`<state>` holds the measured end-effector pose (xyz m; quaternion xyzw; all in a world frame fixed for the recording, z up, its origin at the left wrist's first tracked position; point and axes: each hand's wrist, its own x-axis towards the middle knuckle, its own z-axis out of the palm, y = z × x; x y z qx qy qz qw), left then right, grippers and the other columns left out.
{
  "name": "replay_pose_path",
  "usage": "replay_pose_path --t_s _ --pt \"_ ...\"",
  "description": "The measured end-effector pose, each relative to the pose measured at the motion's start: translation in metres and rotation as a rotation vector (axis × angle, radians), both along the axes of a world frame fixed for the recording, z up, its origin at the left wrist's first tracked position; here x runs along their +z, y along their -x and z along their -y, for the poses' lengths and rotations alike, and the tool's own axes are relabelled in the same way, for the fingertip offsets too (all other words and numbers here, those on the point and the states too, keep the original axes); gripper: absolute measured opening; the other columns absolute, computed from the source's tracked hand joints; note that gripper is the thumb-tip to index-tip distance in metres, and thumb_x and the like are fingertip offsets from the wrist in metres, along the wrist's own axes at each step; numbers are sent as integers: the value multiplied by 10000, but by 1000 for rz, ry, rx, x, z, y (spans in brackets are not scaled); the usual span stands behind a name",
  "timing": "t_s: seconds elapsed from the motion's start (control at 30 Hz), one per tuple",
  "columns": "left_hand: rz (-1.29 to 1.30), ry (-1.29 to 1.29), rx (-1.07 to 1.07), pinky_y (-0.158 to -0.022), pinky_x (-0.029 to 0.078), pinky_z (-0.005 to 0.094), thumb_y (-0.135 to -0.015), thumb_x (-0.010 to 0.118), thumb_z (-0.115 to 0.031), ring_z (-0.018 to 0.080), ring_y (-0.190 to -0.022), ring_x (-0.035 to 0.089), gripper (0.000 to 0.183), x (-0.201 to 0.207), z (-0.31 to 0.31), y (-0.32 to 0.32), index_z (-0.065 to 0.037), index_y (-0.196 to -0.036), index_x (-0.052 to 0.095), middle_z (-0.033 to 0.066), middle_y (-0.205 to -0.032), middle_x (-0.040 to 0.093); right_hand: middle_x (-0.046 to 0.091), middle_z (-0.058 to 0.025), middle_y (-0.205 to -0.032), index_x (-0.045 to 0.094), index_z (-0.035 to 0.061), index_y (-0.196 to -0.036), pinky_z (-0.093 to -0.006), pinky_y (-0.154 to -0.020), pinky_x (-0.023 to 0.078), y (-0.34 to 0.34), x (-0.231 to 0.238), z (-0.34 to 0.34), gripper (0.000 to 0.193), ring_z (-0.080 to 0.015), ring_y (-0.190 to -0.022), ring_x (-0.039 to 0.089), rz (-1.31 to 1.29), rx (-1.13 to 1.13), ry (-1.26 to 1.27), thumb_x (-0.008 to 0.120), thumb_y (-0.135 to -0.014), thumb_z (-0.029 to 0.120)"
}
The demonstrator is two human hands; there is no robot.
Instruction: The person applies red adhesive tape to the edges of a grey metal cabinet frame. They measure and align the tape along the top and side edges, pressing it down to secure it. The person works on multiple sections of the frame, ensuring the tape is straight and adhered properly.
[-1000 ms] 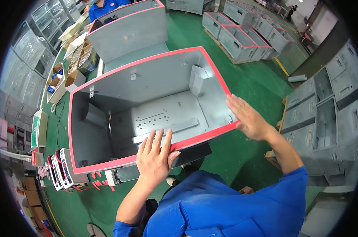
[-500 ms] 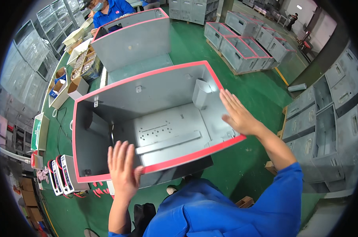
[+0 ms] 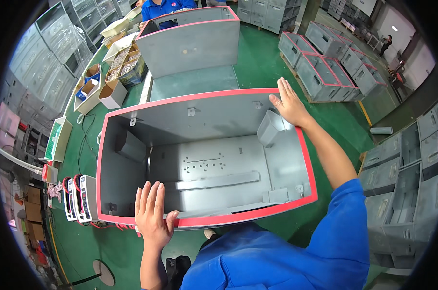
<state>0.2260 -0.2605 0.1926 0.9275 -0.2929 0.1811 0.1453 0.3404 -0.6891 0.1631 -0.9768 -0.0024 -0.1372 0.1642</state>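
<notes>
In front of me is a large grey metal cabinet box [image 3: 204, 123], its open side up and its rim lined with a red strip [image 3: 312, 166]. My left hand [image 3: 153, 212] lies on the near rim, left of the middle, fingers stretched out over the opening. At the far right corner, my right hand [image 3: 289, 104] rests on the rim with its fingers extended. Neither hand is wrapped round anything. Inside the box I see a slotted, punched floor panel [image 3: 202, 162], a long bar [image 3: 216, 180] and small tabs along the far wall.
A second grey box [image 3: 190, 48] stands beyond mine, with a co-worker in a blue shirt [image 3: 165, 7] behind it. Parts bins [image 3: 124, 65] line the left side. Power units [image 3: 86, 198] sit at near left. Red-rimmed boxes [image 3: 320, 77] stack at far right, grey cabinets [image 3: 397, 183] at right.
The box has turned clockwise, its right end swinging nearer to me. My right hand has moved from the right rim to the far right corner. My left hand stays on the near rim.
</notes>
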Motion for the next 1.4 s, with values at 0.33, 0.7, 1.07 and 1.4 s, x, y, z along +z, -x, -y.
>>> replay_pose_path --t_s 0.33,0.7,1.07,1.4 --pt "-33 15 28 -946 326 439 -836 448 -452 315 -1079 476 588 -1 0 0 -17 -1231 418 117 -1164 518 217 -249 -1366 228 -78 -1304 -379 -1054 174 1 -1 -2 768 -334 -1295 178 -27 -55 33 299 -868 550" --pt "-34 55 41 -857 396 394 -817 481 -443 289 -981 527 587 2 1 0 -11 -1214 447 130 -1035 570 283 -186 -1359 172 -36 -1334 -347 -956 363 -44 1 35 541 -263 -1186 390 -264 65 -1598 305 -932 300" --pt "-56 38 56 -821 418 364 -840 456 -430 281 -965 548 577 0 2 1 -8 -1232 431 118 -1016 595 468 -187 -1204 344 -39 -1242 -329 -895 421 -40 -11 31 415 -235 -1086 483 -308 102 -1741 374 -917 218" --pt "-82 39 62 -822 416 363 -812 507 -395 281 -959 548 576 5 6 1 -16 -1238 427 116 -1028 592 517 -158 -1153 432 -36 -1192 -314 -950 342 -32 -11 24 403 -200 -1080 479 -158 167 -1229 437 -903 245"
